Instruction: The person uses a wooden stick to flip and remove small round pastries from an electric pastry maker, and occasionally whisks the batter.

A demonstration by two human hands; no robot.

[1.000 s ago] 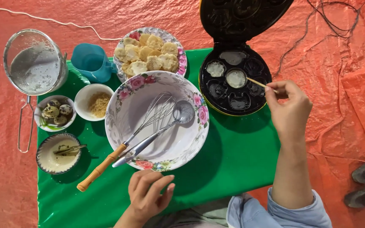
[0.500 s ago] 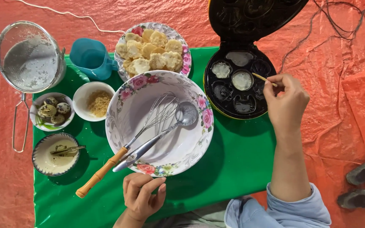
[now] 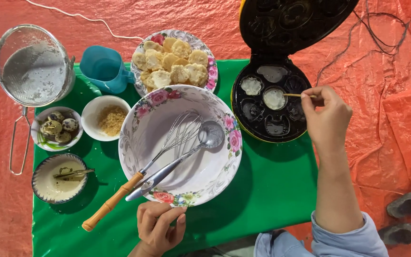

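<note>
My right hand (image 3: 327,119) pinches a thin wooden skewer (image 3: 295,95) whose tip touches a pale round cake (image 3: 274,98) in the black mould tray of the open cake maker (image 3: 268,112). Another pale cake (image 3: 251,85) sits in the cavity to its left. My left hand (image 3: 158,227) rests loosely curled at the near rim of a large floral bowl (image 3: 136,143) and holds nothing. A wooden-handled whisk (image 3: 134,180) and a metal ladle (image 3: 186,154) lie in the bowl.
A plate of cooked cakes (image 3: 174,64) stands behind the bowl beside a blue jug (image 3: 103,69). At left are a metal sieve (image 3: 33,66), a bowl of quail eggs (image 3: 55,127), a bowl of crumbs (image 3: 105,119) and a bowl of batter (image 3: 59,178). Sandals (image 3: 405,204) lie right.
The view has drifted slightly. My right hand keeps the skewer at the same cake. My left hand has curled a little near the bowl's rim.
</note>
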